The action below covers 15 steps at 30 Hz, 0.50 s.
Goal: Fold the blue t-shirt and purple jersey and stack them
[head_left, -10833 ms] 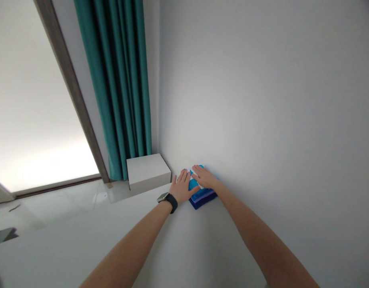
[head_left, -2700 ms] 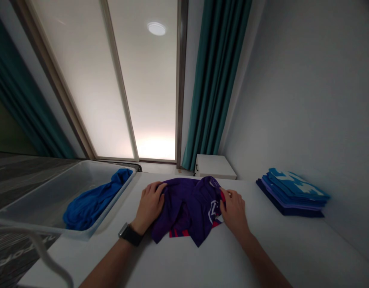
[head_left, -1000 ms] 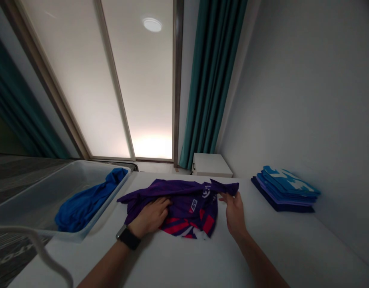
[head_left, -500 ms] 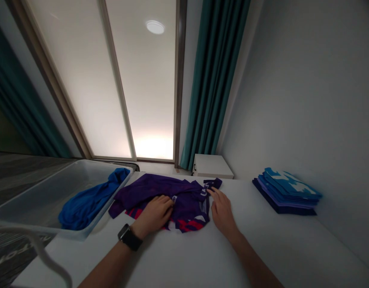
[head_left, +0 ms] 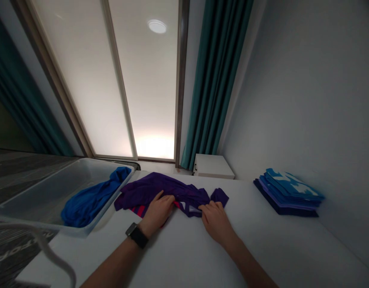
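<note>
A purple shirt (head_left: 169, 187) with red and white patterned parts lies bunched on the white table in front of me. My left hand (head_left: 159, 209), a black watch on its wrist, has its fingers closed on the shirt's near edge around the middle. A little red cloth shows beside those fingers. Toward the shirt's right end, my right hand (head_left: 214, 218) pinches the fabric, and a purple flap sticks out beyond it. The fingertips of both hands are partly hidden in the folds.
On the left stands a clear plastic bin (head_left: 31, 188) with a crumpled blue garment (head_left: 88, 204) inside. A stack of folded clothes (head_left: 288, 194) sits at the right by the wall. Behind the table is a white cabinet (head_left: 214, 166). A grey curved tube (head_left: 49, 252) crosses the lower left.
The shirt's near edge has been gathered and folded away from me, covering the lettering and most of the red pattern. My right hand has closed on the fabric and moved slightly nearer.
</note>
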Available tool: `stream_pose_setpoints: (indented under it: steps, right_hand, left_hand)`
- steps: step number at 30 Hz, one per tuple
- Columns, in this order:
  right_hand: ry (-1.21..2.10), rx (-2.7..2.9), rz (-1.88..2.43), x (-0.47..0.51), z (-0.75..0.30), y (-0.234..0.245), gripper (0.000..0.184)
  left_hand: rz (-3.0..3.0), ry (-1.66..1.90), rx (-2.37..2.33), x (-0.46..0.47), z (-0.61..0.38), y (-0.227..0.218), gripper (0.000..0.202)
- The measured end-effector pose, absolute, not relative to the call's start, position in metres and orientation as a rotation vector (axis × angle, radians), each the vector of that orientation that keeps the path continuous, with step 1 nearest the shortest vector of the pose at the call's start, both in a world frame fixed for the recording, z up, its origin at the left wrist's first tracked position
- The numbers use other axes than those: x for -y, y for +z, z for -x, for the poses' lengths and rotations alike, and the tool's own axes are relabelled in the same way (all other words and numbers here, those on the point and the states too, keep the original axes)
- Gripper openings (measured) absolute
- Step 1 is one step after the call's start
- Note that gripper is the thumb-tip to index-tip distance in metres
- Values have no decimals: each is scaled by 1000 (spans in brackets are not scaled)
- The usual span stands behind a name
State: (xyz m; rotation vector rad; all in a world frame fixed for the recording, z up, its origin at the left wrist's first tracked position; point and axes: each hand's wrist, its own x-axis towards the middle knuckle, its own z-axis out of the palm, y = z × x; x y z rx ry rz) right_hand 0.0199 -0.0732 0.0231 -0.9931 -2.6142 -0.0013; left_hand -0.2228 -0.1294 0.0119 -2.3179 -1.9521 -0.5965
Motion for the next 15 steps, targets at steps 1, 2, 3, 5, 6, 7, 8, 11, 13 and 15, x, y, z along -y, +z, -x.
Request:
stream_pose_setpoints:
  steps: [1, 2, 3, 5, 6, 7, 8, 11, 13, 15]
  right_hand:
    - [39, 2618, 945, 76, -19, 24, 29]
    - [71, 2620, 901, 78, -18, 25, 27]
    - [90, 2622, 867, 79, -17, 24, 27]
    - [91, 2613, 849, 77, -19, 20, 31]
    - [85, 2603, 859, 74, -21, 17, 33]
    - [83, 2595, 872, 70, -23, 14, 33]
    - [86, 2592, 882, 66, -25, 11, 34]
    - [114, 2618, 903, 55, -31, 5, 36]
    - [115, 2625, 929, 52, -31, 3, 35]
    - [110, 2625, 949, 54, -28, 3, 31]
  left_hand:
    - [2233, -585, 2003, 128, 233, 13, 21]
    - [2157, -562, 2055, 128, 241, 15, 21]
    - [2095, -535, 2102, 128, 247, 17, 20]
    - [2022, -481, 2195, 130, 252, 22, 20]
    - [2010, -466, 2237, 131, 251, 24, 19]
    - [2012, -459, 2269, 132, 248, 25, 19]
    - [2027, -454, 2290, 133, 244, 26, 20]
    - [2099, -423, 2259, 131, 231, 21, 19]
    - [2132, -396, 2188, 125, 227, 15, 19]
    - [2204, -400, 2085, 113, 227, 10, 22]
